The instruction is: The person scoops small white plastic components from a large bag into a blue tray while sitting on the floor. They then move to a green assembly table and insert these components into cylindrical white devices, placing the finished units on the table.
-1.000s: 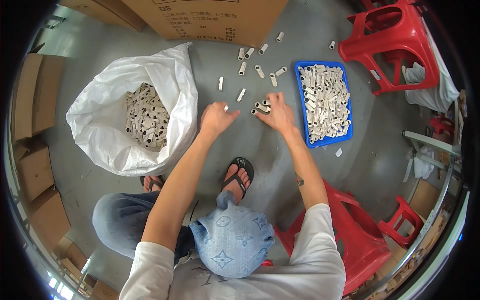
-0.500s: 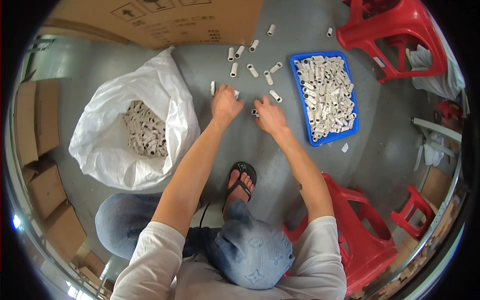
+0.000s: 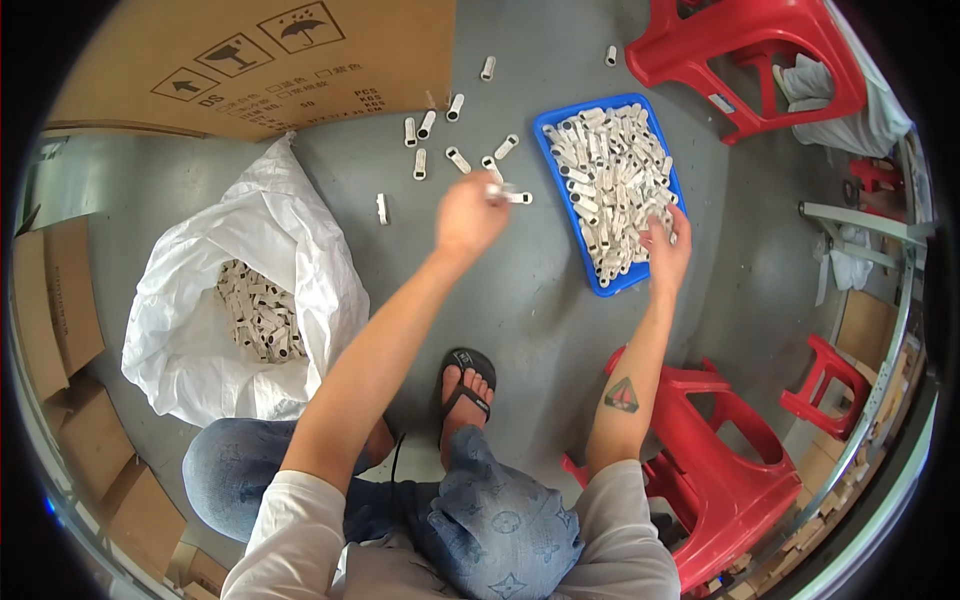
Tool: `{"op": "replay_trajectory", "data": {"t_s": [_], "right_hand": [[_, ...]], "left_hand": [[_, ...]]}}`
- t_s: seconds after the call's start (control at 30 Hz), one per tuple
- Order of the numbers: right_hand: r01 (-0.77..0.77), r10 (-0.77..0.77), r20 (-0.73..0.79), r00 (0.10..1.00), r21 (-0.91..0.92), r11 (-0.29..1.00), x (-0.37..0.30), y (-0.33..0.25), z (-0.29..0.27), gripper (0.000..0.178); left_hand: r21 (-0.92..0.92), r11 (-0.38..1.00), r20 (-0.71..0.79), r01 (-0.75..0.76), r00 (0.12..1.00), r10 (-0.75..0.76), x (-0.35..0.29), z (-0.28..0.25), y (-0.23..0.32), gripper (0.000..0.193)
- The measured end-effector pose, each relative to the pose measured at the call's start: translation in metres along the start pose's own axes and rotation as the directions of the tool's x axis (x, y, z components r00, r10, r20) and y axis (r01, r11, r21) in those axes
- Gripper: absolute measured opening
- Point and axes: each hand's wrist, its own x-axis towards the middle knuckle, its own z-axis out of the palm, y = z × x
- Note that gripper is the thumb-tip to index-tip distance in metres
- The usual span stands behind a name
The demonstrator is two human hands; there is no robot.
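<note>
Over the floor, my left hand (image 3: 470, 218) pinches a small white plastic piece (image 3: 497, 190) at its fingertips; the piece is blurred by motion. Another white piece lies just beyond those fingers. At the near right rim of a blue tray (image 3: 561, 172), my right hand (image 3: 670, 252) reaches in among the heaped pieces (image 3: 612, 170), thumb and fingers apart. These pieces are small, oblong and off-white, each with a dark spot at one end. Several more lie scattered on the grey floor beyond my left hand, one piece (image 3: 382, 209) standing apart to the left.
A white woven sack (image 3: 320, 255) on the left gapes around more white pieces. A large cardboard box (image 3: 300, 70) stands at the far left. Red plastic stools (image 3: 730, 440) are at near right and far right. Metal shelving (image 3: 862, 221) lines the right edge.
My right hand has moved from the floor to the tray, and the piece it held is no longer seen in it. My left hand has shifted right with a piece. The view has turned slightly.
</note>
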Motion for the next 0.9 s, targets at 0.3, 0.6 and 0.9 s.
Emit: {"op": "replay_trajectory", "data": {"t_s": [0.3,0.6,0.9], "right_hand": [[-0.016,0.088,-0.264,0.960,0.265,0.964,-0.059,-0.011,0.001,0.033],[0.507,-0.420,0.398,0.816,-0.141,0.850,-0.083,-0.034,0.114,0.033],[0.730,-0.420,0.625,0.658,-0.392,0.560,-0.063,-0.012,0.162,0.037]], "left_hand": [[-0.296,0.875,-0.069,-0.383,0.922,0.380,0.022,0.083,0.074,0.043],[0.185,0.981,-0.471,0.057,0.881,0.038,-0.015,-0.046,-0.076,0.041],[0.143,0.894,-0.328,0.425,0.872,-0.362,-0.020,-0.063,-0.113,0.040]]}}
